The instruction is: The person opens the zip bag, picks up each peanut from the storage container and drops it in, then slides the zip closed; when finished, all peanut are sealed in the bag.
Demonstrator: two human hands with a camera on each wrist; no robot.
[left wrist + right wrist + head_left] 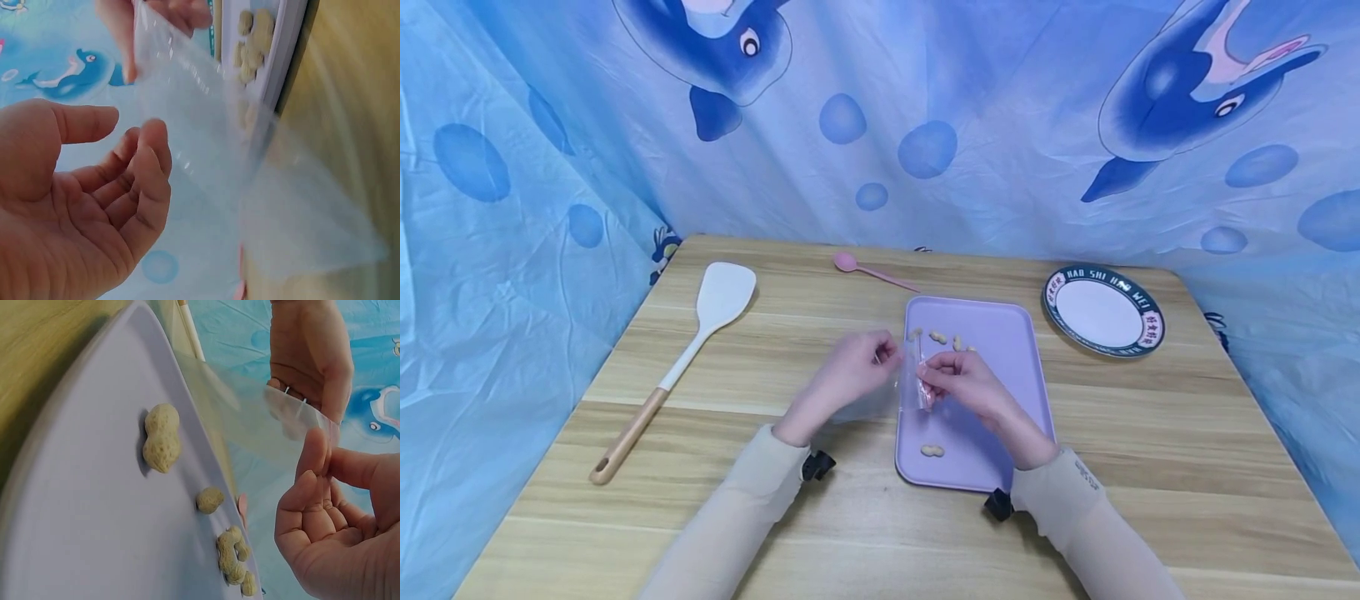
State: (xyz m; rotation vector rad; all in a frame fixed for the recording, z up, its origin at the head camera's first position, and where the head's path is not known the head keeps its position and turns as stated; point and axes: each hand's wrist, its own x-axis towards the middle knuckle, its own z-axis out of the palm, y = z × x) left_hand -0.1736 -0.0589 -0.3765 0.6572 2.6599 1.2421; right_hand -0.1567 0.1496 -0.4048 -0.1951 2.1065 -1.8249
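My right hand pinches the edge of a clear plastic bag between thumb and forefinger, above the left side of a purple tray. Close by on the left, my left hand has loosely bent fingers, its thumb apart from them. In the left wrist view nothing sits between that thumb and the fingers; the bag hangs right beside the fingertips. One peanut lies apart at the tray's near end. Several more peanuts lie toward the far end, some partly hidden by the right hand in the head view.
A white spatula with a wooden handle lies at the left of the wooden table. Behind the tray is a pink spoon. A green-rimmed plate stands at the back right. A blue dolphin-print cloth hangs behind.
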